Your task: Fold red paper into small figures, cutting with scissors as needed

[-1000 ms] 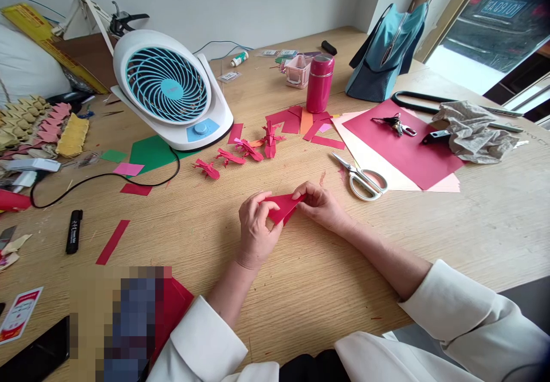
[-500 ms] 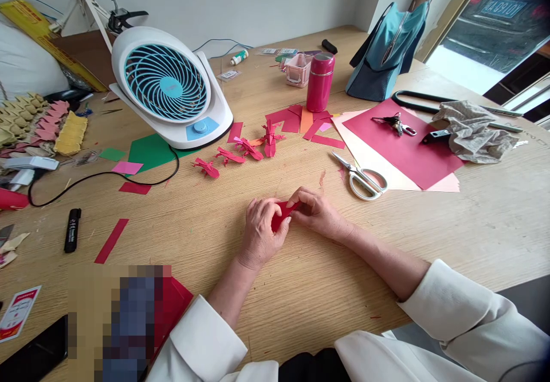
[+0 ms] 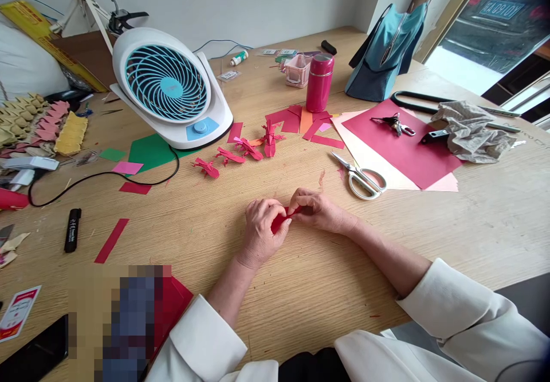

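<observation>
A small piece of red paper [image 3: 278, 222] is between my two hands, just above or on the wooden table. My left hand [image 3: 264, 230] grips its left side with curled fingers, the thumb pointing toward the other hand. On the right, my right hand [image 3: 318, 212] pinches the paper's upper right edge between thumb and fingers. Much of the paper is hidden by the fingers. Beyond the hands stand several folded red paper figures [image 3: 270, 139] in a slanting row. White-handled scissors [image 3: 364, 182] lie with blades apart to the right of the figures.
A white fan [image 3: 172, 87] stands at the back left, its black cord [image 3: 103, 173] curving over the table. A pink bottle [image 3: 320, 83], teal bag [image 3: 378, 55] and red sheets [image 3: 404, 153] with keys are behind and right. A black marker [image 3: 73, 231] lies left.
The paper's upper right part has been folded or tilted down, so less of its red face shows. My right hand has shifted slightly, its fingertips closer to my left thumb.
</observation>
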Tool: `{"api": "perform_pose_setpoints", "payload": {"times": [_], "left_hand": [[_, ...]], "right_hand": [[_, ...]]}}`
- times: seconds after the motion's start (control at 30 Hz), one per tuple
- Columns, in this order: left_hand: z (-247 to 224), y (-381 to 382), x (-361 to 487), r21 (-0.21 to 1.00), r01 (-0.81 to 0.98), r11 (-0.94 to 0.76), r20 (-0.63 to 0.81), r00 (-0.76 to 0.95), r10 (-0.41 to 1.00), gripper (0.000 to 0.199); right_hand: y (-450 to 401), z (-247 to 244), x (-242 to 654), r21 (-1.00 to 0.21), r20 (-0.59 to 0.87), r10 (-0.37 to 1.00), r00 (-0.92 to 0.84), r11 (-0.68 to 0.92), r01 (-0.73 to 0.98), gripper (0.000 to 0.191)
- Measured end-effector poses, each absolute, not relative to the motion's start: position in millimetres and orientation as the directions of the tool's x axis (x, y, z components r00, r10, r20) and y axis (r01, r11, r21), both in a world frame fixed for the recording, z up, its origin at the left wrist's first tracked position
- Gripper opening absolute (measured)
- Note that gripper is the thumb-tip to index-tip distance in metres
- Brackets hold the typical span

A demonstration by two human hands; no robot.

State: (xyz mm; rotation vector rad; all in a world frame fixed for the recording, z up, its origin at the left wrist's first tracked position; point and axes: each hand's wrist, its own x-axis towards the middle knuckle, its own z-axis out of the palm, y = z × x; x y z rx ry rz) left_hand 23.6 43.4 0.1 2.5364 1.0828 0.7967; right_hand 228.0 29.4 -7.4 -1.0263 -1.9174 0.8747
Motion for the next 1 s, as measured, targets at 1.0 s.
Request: {"api": "perform_pose_setpoints", "payload": {"times": [1.0], "left_hand": [[2.3,45.3,22.5,0.519,0.529,-0.672,0.291,0.63,0.72,0.015]], "right_hand": [[34.6,2.0,247.3,-0.878,0.165,0.858,-0.487,0.352,0.323,0.011]]}}
